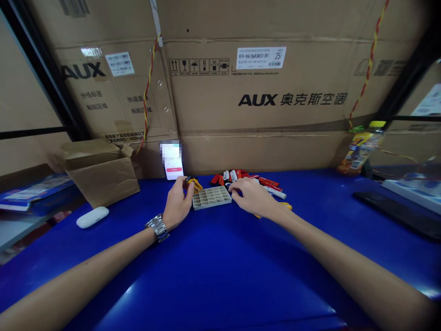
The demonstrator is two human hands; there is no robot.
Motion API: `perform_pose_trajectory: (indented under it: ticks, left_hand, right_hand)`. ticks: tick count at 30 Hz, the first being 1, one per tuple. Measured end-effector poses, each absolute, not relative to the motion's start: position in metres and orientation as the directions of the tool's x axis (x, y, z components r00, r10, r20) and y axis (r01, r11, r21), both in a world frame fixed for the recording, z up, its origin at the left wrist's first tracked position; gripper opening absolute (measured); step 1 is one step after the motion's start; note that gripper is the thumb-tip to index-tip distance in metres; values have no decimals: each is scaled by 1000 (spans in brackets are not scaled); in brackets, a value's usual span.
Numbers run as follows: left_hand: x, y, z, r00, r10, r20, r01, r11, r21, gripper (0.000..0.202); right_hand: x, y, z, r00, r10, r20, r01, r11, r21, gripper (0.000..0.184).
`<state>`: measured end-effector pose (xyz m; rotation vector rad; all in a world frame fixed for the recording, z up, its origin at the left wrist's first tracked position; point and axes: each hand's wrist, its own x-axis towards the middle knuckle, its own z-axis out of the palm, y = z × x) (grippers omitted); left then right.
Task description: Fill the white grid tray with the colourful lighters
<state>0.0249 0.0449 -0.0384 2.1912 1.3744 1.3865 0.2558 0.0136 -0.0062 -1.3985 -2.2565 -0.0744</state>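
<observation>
A small grey tray with a grid of compartments lies on the blue table. My left hand, with a metal watch on the wrist, is closed on a small yellow and black object just left of the tray. My right hand rests at the tray's right edge, fingers curled down among the small parts; what they pinch is hidden. Behind the tray lies a pile of red, white and yellow small parts.
A phone with a lit screen leans against big AUX cardboard boxes at the back. An open cardboard box and a white case sit left. A bottle and a dark flat device are right.
</observation>
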Motion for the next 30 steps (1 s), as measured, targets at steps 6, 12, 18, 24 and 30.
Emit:
perform_pose_trajectory:
  ticks: [6,12,18,24,30]
  left_hand:
    - [26,46,-39,169,792,587,708,-512,487,17]
    - [26,46,-39,152,813,562,738,-471,482,18]
    - [25,48,-41,159,816,556,782,-447,434,11]
    - [24,49,-39,109,853,511,739,-413,532,11]
    - [21,52,-39,120,911,396,693,-362,623,13]
  right_hand:
    - [264,16,0,-267,879,396,892,380,-243,22]
    - [270,14,5,-307,887,344,904,385,-188,16]
    - [276,12,4,-349,918,189,929,365,-62,16]
    - [264,0,5,-384,918,99,918,368,147,15]
    - [244,-11,0,-416,903,109,889,378,259,23]
